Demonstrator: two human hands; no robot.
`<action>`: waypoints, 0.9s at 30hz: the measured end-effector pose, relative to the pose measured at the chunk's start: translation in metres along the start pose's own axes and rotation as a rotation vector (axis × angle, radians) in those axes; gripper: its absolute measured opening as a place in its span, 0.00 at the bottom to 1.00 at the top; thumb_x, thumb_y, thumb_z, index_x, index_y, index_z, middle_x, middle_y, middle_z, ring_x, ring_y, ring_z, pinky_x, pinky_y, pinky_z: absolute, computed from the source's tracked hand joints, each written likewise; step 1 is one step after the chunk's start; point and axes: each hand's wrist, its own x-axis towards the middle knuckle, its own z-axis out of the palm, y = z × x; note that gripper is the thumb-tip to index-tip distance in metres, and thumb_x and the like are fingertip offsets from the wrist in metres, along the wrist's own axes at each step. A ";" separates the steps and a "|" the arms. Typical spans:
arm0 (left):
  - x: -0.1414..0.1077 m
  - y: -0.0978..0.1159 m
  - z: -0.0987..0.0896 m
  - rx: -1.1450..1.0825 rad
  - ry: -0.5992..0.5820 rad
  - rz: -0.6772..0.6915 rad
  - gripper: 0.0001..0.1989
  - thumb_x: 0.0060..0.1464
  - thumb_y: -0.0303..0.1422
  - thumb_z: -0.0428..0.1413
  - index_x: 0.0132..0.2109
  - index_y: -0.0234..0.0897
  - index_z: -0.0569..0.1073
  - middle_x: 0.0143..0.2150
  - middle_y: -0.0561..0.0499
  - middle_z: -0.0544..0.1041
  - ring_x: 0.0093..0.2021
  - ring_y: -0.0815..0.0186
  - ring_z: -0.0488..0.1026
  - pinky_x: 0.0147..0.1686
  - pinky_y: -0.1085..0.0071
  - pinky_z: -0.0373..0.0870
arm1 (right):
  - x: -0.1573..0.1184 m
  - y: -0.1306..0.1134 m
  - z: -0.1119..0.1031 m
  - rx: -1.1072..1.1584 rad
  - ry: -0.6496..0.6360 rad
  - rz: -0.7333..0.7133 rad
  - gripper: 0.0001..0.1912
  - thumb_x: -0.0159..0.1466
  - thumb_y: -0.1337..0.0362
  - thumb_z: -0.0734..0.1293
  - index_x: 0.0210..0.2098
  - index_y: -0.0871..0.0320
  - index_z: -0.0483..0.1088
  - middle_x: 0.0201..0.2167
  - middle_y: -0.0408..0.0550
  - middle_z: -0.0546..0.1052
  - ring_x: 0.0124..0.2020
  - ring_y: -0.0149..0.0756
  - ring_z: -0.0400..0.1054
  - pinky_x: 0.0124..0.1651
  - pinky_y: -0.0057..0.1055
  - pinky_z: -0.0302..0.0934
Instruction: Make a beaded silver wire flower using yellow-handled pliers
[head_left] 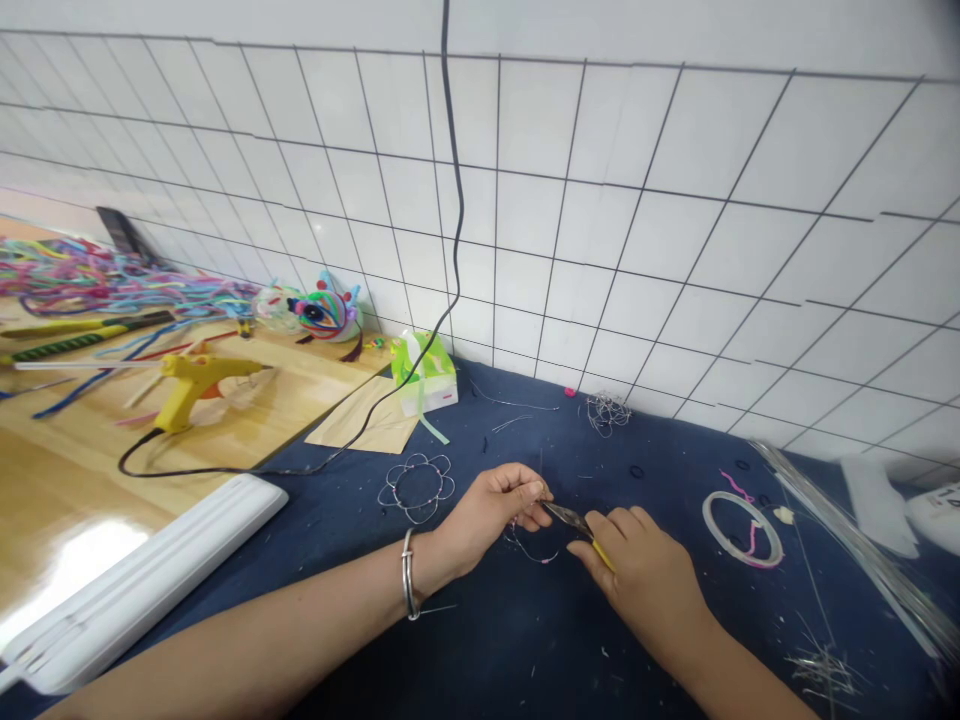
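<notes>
My left hand (504, 505) pinches a thin wire between thumb and fingers. A loop of the beaded wire (544, 560) hangs below those fingers over the dark blue cloth (480, 640). My right hand (637, 560) is wrapped round the yellow handles of a pair of pliers (570, 517). The pliers' jaws point left and meet the wire at my left fingertips; whether they grip it is too small to tell. To the left of my left hand lies a flower-shaped wire ring (417, 487) with small pink beads.
A yellow glue gun (195, 385) rests on the wooden board, its black cord (360, 425) crossing to the wall. Around stand a white lamp bar (150, 580), a tissue pack (427, 375), a tape roll (742, 530), wire strands (847, 550), wire scraps (825, 670) and tangled wire (607, 412).
</notes>
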 end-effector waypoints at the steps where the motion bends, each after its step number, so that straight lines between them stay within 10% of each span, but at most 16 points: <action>1: 0.000 0.000 0.000 0.004 -0.004 0.003 0.12 0.53 0.37 0.52 0.36 0.31 0.69 0.30 0.48 0.74 0.29 0.69 0.72 0.31 0.73 0.66 | 0.000 0.000 0.001 0.011 -0.004 0.010 0.13 0.61 0.55 0.60 0.36 0.56 0.69 0.24 0.46 0.69 0.29 0.33 0.60 0.29 0.28 0.49; 27: 0.003 -0.012 -0.004 0.062 0.042 0.064 0.10 0.45 0.28 0.57 0.38 0.33 0.69 0.31 0.52 0.71 0.31 0.71 0.70 0.34 0.72 0.66 | -0.005 0.003 0.013 0.218 -0.056 0.134 0.14 0.62 0.55 0.57 0.39 0.56 0.68 0.28 0.45 0.72 0.32 0.33 0.66 0.35 0.27 0.59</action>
